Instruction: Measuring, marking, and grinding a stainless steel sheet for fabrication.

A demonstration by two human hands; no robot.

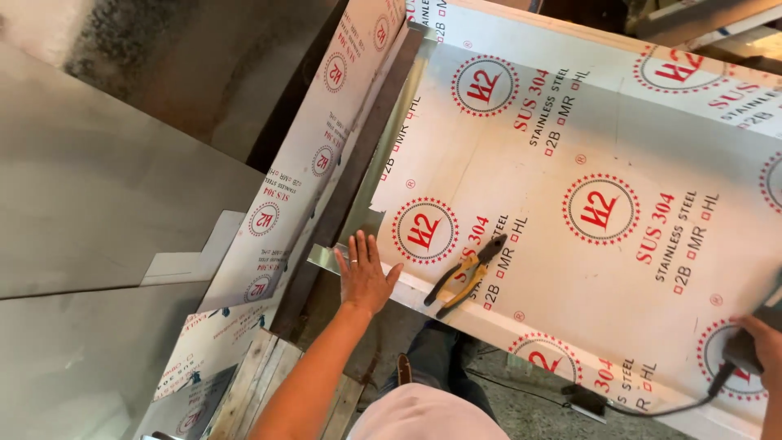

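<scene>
My left hand (362, 273) lies flat, fingers spread, on the near left corner of a large steel sheet (619, 147) covered in white protective film with red round marks. Pliers (466, 275) with yellow and black handles rest on the sheet just right of that hand. At the right edge of view my right hand (762, 346) grips a dark tool (743, 352) whose black cable (652, 407) trails over the sheet's near edge. Only part of that hand and tool shows.
A folded sheet-metal piece (326, 138) with the same film stands along the sheet's left side. Bare grey metal panels (98, 187) lie to the left. Wooden planks (261, 383) sit below them. My legs and the gritty floor (521, 399) show beneath the sheet's near edge.
</scene>
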